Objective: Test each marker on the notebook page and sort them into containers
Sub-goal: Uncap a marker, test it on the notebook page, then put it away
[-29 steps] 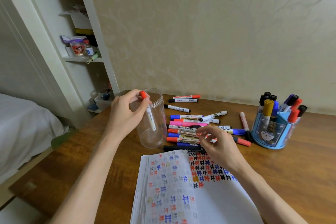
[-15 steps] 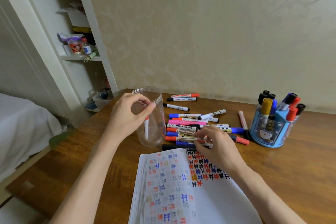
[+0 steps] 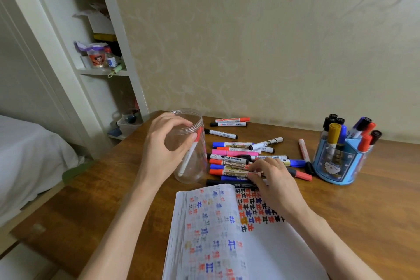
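The white marker with a red cap point(image 3: 186, 162), which the left hand point(image 3: 166, 150) held over the clear plastic jar point(image 3: 193, 177) a second ago, now leans inside it. Its tip is on the bottom, just beyond that hand's loosely curled, empty fingers at the rim. One more marker is sorted (into which class, I cannot tell). The right hand point(image 3: 272, 182) stays put, pinching a red-capped whiteboard marker point(image 3: 227, 174) in the pile on the wooden desk point(image 3: 363, 211), just beyond the open notebook page point(image 3: 250, 245). That one is likely next to be tested.
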Tool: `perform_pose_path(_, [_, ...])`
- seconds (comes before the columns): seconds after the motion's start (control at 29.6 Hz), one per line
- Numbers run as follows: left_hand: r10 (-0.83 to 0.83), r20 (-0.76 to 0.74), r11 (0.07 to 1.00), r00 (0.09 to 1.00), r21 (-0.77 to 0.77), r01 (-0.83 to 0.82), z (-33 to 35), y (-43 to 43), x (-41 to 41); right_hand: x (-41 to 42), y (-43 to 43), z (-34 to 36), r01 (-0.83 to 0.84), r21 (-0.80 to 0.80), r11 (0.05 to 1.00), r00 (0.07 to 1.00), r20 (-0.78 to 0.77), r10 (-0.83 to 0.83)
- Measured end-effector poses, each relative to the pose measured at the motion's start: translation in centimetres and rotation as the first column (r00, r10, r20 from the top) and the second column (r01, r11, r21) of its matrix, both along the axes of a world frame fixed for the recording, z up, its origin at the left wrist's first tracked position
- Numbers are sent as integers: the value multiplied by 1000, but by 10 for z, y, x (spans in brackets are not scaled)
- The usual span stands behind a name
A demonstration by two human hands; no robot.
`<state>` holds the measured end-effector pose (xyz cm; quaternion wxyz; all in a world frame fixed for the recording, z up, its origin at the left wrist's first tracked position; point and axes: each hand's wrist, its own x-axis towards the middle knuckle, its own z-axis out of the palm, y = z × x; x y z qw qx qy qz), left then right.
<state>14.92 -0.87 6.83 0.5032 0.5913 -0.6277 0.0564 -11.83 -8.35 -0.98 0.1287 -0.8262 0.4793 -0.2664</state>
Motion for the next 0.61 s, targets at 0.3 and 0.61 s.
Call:
perform_pose_path(0.3, [-66,95,966,993,-245,88,-26,20,-44,-10,15,27,-85,137,987,907,420,20])
perform_pose_path(0.61, [-215,143,916,966,373,149,-31,20,-80,-42,39,42,-133,301,944,706,698,-123])
